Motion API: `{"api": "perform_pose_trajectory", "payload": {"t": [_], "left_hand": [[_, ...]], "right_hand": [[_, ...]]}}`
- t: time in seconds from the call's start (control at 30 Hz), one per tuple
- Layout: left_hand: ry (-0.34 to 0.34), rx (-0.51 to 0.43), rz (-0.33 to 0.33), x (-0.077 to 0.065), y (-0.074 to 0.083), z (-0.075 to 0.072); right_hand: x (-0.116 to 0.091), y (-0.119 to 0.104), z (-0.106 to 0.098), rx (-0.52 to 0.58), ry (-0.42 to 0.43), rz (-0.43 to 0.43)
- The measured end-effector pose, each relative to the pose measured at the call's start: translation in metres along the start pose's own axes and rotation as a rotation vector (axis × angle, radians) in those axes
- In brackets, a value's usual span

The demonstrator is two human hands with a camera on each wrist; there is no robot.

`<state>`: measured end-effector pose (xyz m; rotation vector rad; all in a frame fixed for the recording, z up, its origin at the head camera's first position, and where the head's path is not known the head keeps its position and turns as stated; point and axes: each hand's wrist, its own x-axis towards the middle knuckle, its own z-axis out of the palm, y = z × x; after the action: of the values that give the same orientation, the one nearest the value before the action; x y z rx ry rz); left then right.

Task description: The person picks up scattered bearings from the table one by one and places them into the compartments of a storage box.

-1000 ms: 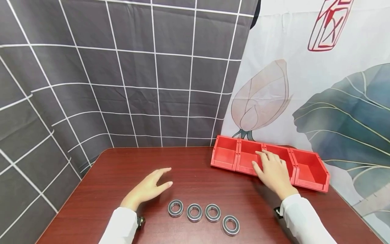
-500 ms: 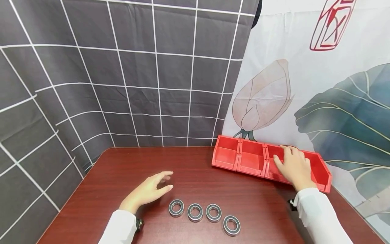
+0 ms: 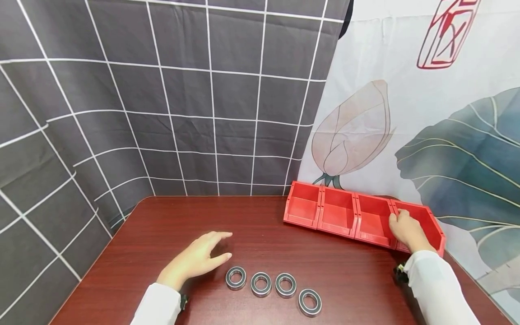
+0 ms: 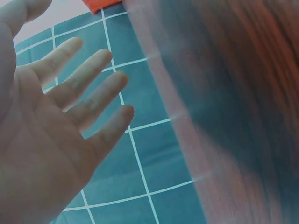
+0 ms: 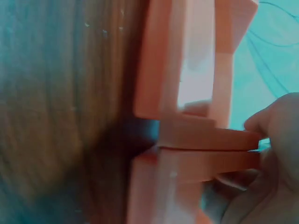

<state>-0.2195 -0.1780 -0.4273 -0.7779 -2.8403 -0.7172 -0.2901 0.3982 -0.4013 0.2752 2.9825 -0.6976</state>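
Observation:
My right hand [image 3: 409, 231] is at the red bins on the right of the table. Its thumb and fingers pinch the paired side walls [image 5: 210, 148] where the rightmost red bin [image 3: 431, 225] meets the bin [image 3: 374, 221] beside it. In the right wrist view the thumb lies on one side of these walls and the fingers on the other, partly hidden. My left hand [image 3: 196, 258] hovers over the left side of the table with its fingers spread, holding nothing. Several ball bearings [image 3: 261, 284] lie flat in a loose row just right of it.
Two more red bins [image 3: 303, 205] continue the joined row to the left, against the back curtain. Under everything is a reddish-brown wooden table [image 3: 162, 221]. A grey gridded cloth [image 3: 183, 113] and a white flower-printed cloth [image 3: 365, 58] hang behind it.
My right hand has moved right along the bins, from above the middle ones to the walls by the rightmost bin, and its fingers have closed there. My left hand stays nearly still.

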Motion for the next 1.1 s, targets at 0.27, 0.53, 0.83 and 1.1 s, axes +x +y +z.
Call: {"api": "perform_pose_trajectory", "payload": {"t": [0.27, 0.53, 0.83, 1.1], "left_hand": [[-0.018, -0.001, -0.026, -0.004, 0.004, -0.002], [-0.020, -0.028, -0.026, -0.006, 0.002, 0.001], [0.001, -0.014, -0.015, -0.007, 0.001, 0.003], [-0.005, -0.023, -0.008, -0.006, 0.001, 0.003]], "right_hand": [[0.001, 0.008, 0.011, 0.089, 0.003, -0.017], [0.005, 0.008, 0.011, 0.055, 0.014, -0.049], [0.005, 0.006, 0.017, 0.048, 0.039, -0.066], [0.004, 0.008, 0.019, 0.089, 0.050, -0.088]]}}
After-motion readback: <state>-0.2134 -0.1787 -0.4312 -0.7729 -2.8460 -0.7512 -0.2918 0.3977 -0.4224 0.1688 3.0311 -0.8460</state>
